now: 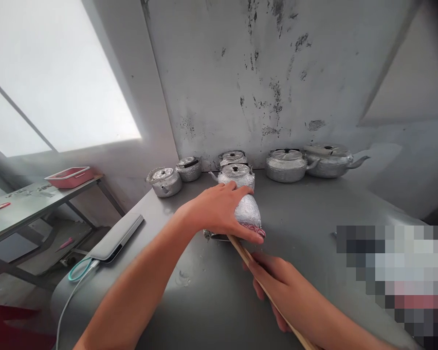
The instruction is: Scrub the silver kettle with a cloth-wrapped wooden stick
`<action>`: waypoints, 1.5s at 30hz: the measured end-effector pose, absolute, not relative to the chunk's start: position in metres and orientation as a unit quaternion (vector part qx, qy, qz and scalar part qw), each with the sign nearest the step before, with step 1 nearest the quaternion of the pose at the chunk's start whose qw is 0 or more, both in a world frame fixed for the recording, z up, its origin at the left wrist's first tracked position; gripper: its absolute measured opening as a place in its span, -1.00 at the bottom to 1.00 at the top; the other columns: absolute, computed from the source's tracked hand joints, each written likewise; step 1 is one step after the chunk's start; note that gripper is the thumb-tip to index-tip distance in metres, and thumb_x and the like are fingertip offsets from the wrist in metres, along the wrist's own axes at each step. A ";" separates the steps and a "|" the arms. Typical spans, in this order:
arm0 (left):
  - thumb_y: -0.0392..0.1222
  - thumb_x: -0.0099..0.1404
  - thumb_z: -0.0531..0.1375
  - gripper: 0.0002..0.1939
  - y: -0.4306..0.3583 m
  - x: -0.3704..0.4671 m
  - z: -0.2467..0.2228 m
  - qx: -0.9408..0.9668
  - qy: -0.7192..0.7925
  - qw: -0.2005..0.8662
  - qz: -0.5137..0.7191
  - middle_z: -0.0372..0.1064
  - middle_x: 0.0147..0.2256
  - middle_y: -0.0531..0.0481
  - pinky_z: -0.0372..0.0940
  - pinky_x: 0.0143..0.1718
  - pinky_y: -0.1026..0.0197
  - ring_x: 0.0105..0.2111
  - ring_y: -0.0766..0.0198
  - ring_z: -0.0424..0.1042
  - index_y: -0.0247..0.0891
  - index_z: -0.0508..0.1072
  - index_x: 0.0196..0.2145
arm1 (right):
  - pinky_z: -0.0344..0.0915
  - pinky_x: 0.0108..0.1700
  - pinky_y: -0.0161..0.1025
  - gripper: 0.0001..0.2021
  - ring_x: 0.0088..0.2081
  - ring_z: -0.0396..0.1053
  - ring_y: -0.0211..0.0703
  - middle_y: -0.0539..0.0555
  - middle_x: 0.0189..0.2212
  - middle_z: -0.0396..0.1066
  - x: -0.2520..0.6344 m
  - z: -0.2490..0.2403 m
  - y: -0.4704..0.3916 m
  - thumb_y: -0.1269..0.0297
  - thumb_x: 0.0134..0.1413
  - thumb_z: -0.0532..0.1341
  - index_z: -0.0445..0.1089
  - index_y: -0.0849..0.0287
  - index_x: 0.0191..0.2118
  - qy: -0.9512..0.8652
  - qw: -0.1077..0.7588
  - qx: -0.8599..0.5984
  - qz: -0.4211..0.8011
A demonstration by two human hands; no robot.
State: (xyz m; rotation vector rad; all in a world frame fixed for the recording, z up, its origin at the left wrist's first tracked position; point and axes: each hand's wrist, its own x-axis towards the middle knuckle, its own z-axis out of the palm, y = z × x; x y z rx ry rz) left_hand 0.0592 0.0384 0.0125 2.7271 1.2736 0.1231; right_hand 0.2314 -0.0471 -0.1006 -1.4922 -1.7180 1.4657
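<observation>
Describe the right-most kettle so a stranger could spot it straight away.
Find the grey table against the stained wall. Several silvery kettles stand along its back edge; take the last kettle on the right. Its spout, pointing right, looks longer than its left neighbour's.

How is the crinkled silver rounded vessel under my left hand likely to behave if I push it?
The crinkled silver rounded vessel may rock or roll if the left hand lets go, given its curved body. Its wrinkled surface looks thin, so hard pressure could dent it. Its smooth sheen may feel slippery; the pinkish twisted band might grip better.
</observation>
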 end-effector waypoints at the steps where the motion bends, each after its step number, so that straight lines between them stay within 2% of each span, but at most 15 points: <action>1: 0.58 -0.01 0.16 0.05 0.040 0.058 0.013 0.901 0.426 0.070 0.040 0.26 0.09 -0.12 0.24 0.02 0.03 0.09 -0.10 0.30 -0.02 0.13 0.30 | 0.09 -0.70 -0.43 -0.64 -0.75 0.22 -0.45 -0.13 -0.48 0.25 0.232 -0.102 -0.047 0.04 0.37 -0.09 0.31 0.14 -0.25 -0.623 0.217 -0.535 0.528; 8: 0.57 -0.02 0.17 0.06 0.045 0.052 0.014 0.892 0.440 0.096 0.036 0.20 0.18 -0.09 0.24 0.05 0.01 0.14 -0.09 0.26 0.04 0.08 0.33 | 0.17 -0.64 -0.41 -0.57 -0.72 0.22 -0.43 -0.15 -0.52 0.22 0.232 -0.103 -0.047 -0.09 0.35 -0.09 0.29 0.14 -0.26 -0.625 0.210 -0.540 0.523; 18: 0.58 -0.03 0.15 0.09 0.042 0.054 0.013 0.897 0.433 0.083 0.038 0.24 0.12 -0.13 0.25 0.02 0.01 0.11 -0.12 0.26 -0.02 0.10 0.32 | 0.18 -0.64 -0.40 -0.59 -0.71 0.18 -0.43 -0.14 -0.53 0.18 0.229 -0.097 -0.048 -0.04 0.35 -0.08 0.28 0.15 -0.35 -0.621 0.203 -0.548 0.522; 22: 0.57 -0.03 0.16 0.08 0.042 0.053 0.011 0.898 0.431 0.078 0.044 0.24 0.10 -0.14 0.26 0.01 0.02 0.09 -0.11 0.29 -0.03 0.10 0.33 | 0.15 -0.65 -0.42 -0.63 -0.66 0.06 -0.40 -0.14 -0.53 0.11 0.226 -0.085 -0.051 -0.01 0.33 -0.05 0.30 0.14 -0.28 -0.573 0.209 -0.562 0.559; 26: 0.55 -0.02 0.17 0.07 0.040 0.055 0.010 0.900 0.428 0.074 0.045 0.25 0.10 -0.15 0.26 -0.01 0.01 0.09 -0.11 0.29 -0.04 0.11 0.32 | 0.08 -0.64 -0.41 -0.61 -0.64 0.01 -0.38 -0.16 -0.55 0.08 0.223 -0.081 -0.055 -0.09 0.33 -0.07 0.27 0.11 -0.15 -0.535 0.230 -0.566 0.584; 30: 0.53 0.00 0.18 0.05 0.037 0.058 0.011 0.900 0.429 0.064 0.040 0.24 0.10 -0.16 0.26 0.00 0.00 0.08 -0.13 0.29 -0.06 0.12 0.32 | 0.01 -0.64 -0.40 -0.55 -0.62 -0.10 -0.38 -0.17 -0.55 0.02 0.223 -0.089 -0.057 -0.18 0.31 -0.09 0.26 0.10 -0.20 -0.532 0.257 -0.557 0.584; 36: 0.52 0.00 0.18 0.05 0.034 0.059 0.012 0.900 0.431 0.057 0.033 0.24 0.11 -0.16 0.25 -0.02 0.02 0.08 -0.15 0.29 -0.06 0.11 0.32 | 0.01 -0.61 -0.39 -0.54 -0.61 -0.10 -0.37 -0.17 -0.57 -0.03 0.222 -0.086 -0.062 -0.22 0.28 -0.05 0.20 0.09 -0.37 -0.512 0.253 -0.562 0.599; 39: 0.51 0.01 0.20 0.05 0.033 0.060 0.011 0.903 0.424 0.048 0.039 0.26 0.10 -0.15 0.24 0.00 0.03 0.08 -0.14 0.30 -0.09 0.12 0.31 | 0.01 -0.61 -0.39 -0.54 -0.60 -0.12 -0.36 -0.16 -0.57 -0.03 0.219 -0.080 -0.065 -0.18 0.29 -0.06 0.14 0.09 -0.44 -0.499 0.259 -0.568 0.601; 45: 0.51 -0.02 0.21 0.08 0.034 0.063 0.011 0.906 0.419 0.037 0.045 0.29 0.11 -0.17 0.23 0.02 0.06 0.10 -0.10 0.30 -0.19 0.14 0.29 | 0.03 -0.63 -0.42 -0.62 -0.58 -0.11 -0.33 -0.13 -0.55 -0.01 0.215 -0.073 -0.068 -0.06 0.32 -0.10 0.17 0.09 -0.39 -0.476 0.240 -0.582 0.614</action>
